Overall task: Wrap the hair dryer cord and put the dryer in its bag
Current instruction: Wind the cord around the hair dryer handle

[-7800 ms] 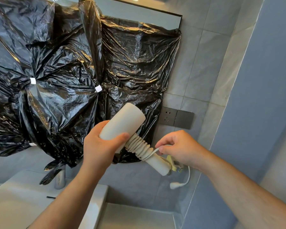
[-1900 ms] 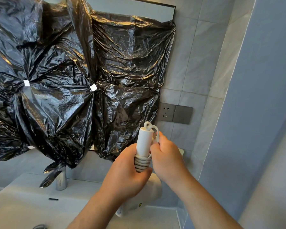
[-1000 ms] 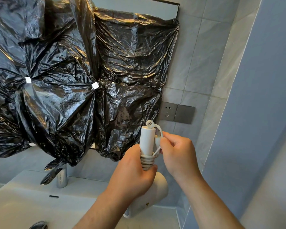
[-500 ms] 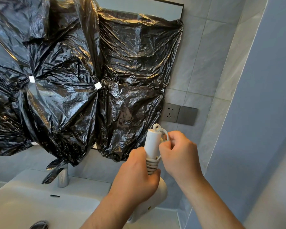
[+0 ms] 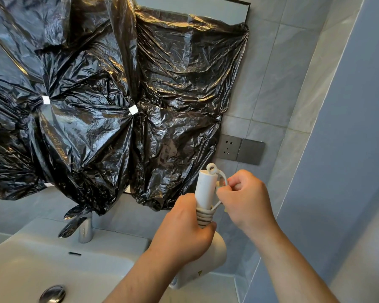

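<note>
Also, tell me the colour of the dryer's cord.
Off-white cord, matching the dryer; the only view, head, shows it.

1. No word, brand or number can be read anywhere.
2. On the hair dryer (image 5: 213,258), low on its barrel, sits a small yellow triangular sign (image 5: 199,273); its symbol is too small to tell.

Black plastic sheeting (image 5: 123,88), tap (image 5: 85,228), basin (image 5: 31,265), socket (image 5: 229,147).

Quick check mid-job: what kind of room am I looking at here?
Most likely a bathroom: a white sink with a drain sits below a chrome faucet, the wall is grey tile with a socket, and a mirror shows above black plastic sheeting.
</note>
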A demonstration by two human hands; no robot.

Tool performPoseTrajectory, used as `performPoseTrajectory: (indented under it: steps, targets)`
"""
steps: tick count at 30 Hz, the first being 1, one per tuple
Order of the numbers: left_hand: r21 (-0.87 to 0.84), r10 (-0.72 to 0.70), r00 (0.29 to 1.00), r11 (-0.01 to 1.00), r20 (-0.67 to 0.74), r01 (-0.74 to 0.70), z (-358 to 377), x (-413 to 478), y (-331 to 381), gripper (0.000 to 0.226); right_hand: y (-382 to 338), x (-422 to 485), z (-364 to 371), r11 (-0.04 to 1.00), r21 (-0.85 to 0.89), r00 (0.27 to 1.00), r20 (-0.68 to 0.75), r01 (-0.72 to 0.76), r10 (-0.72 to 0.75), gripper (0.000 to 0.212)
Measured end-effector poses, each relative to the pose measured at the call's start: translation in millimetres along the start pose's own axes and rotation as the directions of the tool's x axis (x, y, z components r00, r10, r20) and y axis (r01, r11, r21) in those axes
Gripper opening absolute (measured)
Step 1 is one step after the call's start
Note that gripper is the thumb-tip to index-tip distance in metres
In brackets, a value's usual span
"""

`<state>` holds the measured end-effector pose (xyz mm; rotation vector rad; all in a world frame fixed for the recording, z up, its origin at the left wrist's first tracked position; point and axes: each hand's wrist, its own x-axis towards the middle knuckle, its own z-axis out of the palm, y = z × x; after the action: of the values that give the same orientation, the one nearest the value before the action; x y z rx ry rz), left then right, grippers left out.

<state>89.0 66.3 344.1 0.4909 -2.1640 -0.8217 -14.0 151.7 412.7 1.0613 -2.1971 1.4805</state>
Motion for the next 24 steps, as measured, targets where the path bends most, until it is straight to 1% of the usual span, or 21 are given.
performPoseTrajectory:
  steps: [2,6,8,10,12,18,24]
  targets:
    - [0.006,0.005,1.000,1.000,0.001,-0.005,-0.6,0.0,1.5,0.031,1.6,0.8,-0.9,1.000,0.028,1.000,0.016,-0.013,0.012,0.012]
    - [-0.023,0.021,1.000,1.000,0.009,-0.021,-1.8,2.6,0.1,0.027,2.3,2.2,-1.7,0.987,0.153,0.997,0.070,-0.052,0.042,0.008]
    - [-0.035,0.027,0.999,0.999,0.027,-0.026,-0.6,4.9,-1.2,0.027,2.7,2.6,-2.3,0.980,0.194,0.994,0.103,-0.040,0.020,0.011]
    - [-0.043,0.026,0.999,0.999,0.034,-0.025,0.8,5.7,-1.8,0.027,3.4,1.9,-2.6,0.980,0.197,0.993,0.121,-0.018,-0.006,0.011]
    - [-0.064,0.021,0.999,0.998,0.038,-0.018,1.0,6.0,-0.9,0.025,3.4,1.2,-2.3,0.976,0.215,0.992,0.122,-0.014,-0.013,0.011]
    - [-0.096,0.007,0.998,0.995,0.055,-0.002,1.6,4.4,-0.3,0.024,4.6,0.1,2.2,0.930,0.364,0.993,0.119,-0.047,0.004,0.017]
    - [-0.124,-0.003,0.996,0.992,0.085,0.014,0.9,5.5,0.9,0.024,6.2,-3.2,1.0,0.914,0.406,0.990,0.139,-0.026,-0.034,0.015]
